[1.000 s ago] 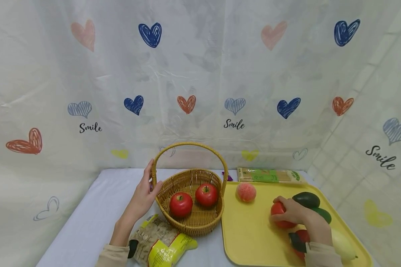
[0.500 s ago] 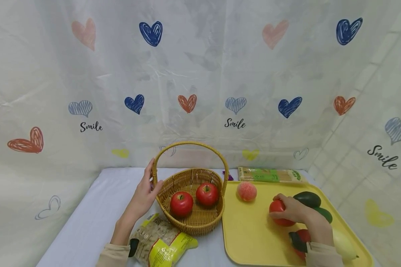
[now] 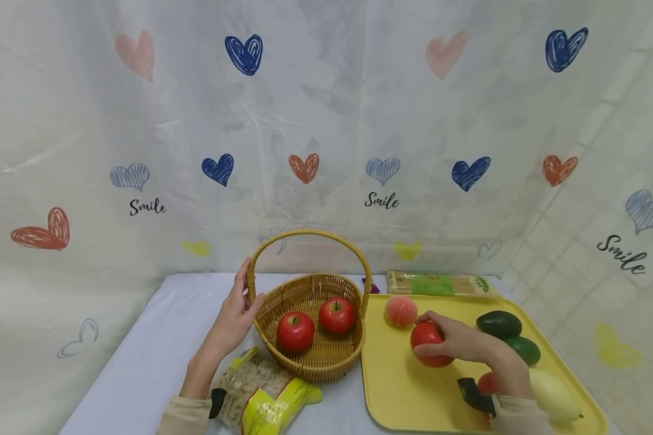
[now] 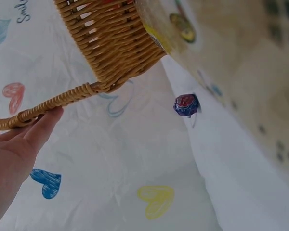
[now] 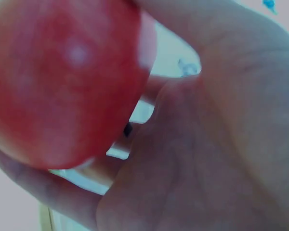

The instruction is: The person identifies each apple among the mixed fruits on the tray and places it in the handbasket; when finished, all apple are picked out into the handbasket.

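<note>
In the head view, my left hand holds the left side of the handle of a wicker basket, thumb in front and fingers behind. Two red apples lie inside the basket. The left wrist view shows fingers against the woven handle. My right hand grips another red apple above the yellow tray, its thumb in front. That apple fills much of the right wrist view, with fingers curled round it; no stem shows there.
On the tray are a pink peach-like fruit, a dark green avocado-like fruit, a green fruit, a pale yellow fruit and a partly hidden red fruit. A long package lies behind; a yellow-and-clear bag lies before the basket.
My right hand has lifted the apple and carried it left across the tray, closer to the peach-like fruit. The left hand and basket have stayed in place.
</note>
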`<state>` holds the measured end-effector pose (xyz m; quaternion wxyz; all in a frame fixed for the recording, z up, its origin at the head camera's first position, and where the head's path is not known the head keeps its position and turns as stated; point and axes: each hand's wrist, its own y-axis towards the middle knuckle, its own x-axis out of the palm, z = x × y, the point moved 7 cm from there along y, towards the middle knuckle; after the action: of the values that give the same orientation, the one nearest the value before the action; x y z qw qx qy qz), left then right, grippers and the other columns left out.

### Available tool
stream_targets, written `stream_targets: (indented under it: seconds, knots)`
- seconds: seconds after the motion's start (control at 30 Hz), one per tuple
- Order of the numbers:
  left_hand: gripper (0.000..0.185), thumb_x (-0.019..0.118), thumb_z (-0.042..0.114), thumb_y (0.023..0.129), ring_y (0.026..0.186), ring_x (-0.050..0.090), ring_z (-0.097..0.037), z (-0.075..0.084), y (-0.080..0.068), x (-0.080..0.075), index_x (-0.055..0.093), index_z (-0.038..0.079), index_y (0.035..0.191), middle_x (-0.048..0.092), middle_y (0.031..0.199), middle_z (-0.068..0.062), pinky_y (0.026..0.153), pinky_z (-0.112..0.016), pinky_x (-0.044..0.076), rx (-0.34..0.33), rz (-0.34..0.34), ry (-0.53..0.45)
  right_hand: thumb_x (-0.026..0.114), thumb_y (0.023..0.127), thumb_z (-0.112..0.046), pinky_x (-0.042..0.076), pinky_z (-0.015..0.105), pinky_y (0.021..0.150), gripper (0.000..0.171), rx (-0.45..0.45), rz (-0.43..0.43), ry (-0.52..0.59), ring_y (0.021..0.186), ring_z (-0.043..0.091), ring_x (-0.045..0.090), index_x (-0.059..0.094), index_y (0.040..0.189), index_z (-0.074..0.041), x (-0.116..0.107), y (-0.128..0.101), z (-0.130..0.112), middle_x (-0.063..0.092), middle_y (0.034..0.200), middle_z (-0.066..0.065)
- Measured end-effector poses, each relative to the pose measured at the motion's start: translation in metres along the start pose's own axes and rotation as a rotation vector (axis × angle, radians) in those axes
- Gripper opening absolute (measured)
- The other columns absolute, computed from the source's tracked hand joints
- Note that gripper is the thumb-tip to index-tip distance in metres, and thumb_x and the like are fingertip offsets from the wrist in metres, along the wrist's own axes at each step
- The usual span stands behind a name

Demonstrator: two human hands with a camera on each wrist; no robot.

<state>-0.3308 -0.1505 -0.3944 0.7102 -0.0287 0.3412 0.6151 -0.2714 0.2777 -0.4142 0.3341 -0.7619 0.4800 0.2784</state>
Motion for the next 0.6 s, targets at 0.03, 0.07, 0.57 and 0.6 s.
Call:
stream_targets:
  seconds: [0.03, 0.07, 0.57, 0.6]
  knots:
    - [0.078, 0.052, 0.034, 0.109, 0.145, 0.042, -0.047, -0.001, -0.001, 0.000, 0.000, 0.030, 0.167, 0.018, 0.169, -0.026, 0.092, -0.044, 0.054, 0.001, 0.002, 0.001, 0.077, 0.091, -0.040, 0.055, 0.042, 0.084, 0.064, -0.020, -0.018, 0.012, 0.105, 0.024, 0.060, 0.050, 0.138, -0.006, 0.004, 0.002, -0.007, 0.064, 0.121, 0.010]
    - [0.078, 0.052, 0.034, 0.109, 0.145, 0.042, -0.047, -0.001, -0.001, 0.000, 0.000, 0.031, 0.167, 0.018, 0.169, -0.026, 0.092, -0.046, 0.054, 0.001, 0.003, -0.002, 0.077, 0.091, -0.040, 0.054, 0.043, 0.085, 0.064, -0.041, -0.032, 0.023, 0.106, 0.024, 0.059, 0.050, 0.138, -0.006, 0.008, 0.003, -0.013, 0.063, 0.122, 0.010]
    - [0.078, 0.052, 0.033, 0.109, 0.112, 0.054, -0.034, -0.001, 0.001, -0.003, 0.000, 0.029, 0.167, 0.015, 0.171, -0.020, 0.084, -0.040, 0.047, 0.009, 0.012, 0.019, 0.078, 0.090, -0.035, 0.055, 0.044, 0.088, 0.061, -0.253, -0.081, 0.044, 0.114, 0.026, 0.059, 0.053, 0.139, -0.010, 0.042, 0.024, -0.069, 0.061, 0.132, 0.011]
    - [0.078, 0.052, 0.033, 0.109, 0.110, 0.054, -0.034, -0.001, 0.001, -0.003, 0.000, 0.030, 0.167, 0.016, 0.171, -0.020, 0.085, -0.040, 0.046, 0.008, 0.012, 0.021, 0.078, 0.090, -0.035, 0.055, 0.043, 0.088, 0.061, -0.254, -0.079, 0.048, 0.114, 0.026, 0.059, 0.053, 0.140, -0.009, 0.043, 0.024, -0.070, 0.060, 0.133, 0.011]
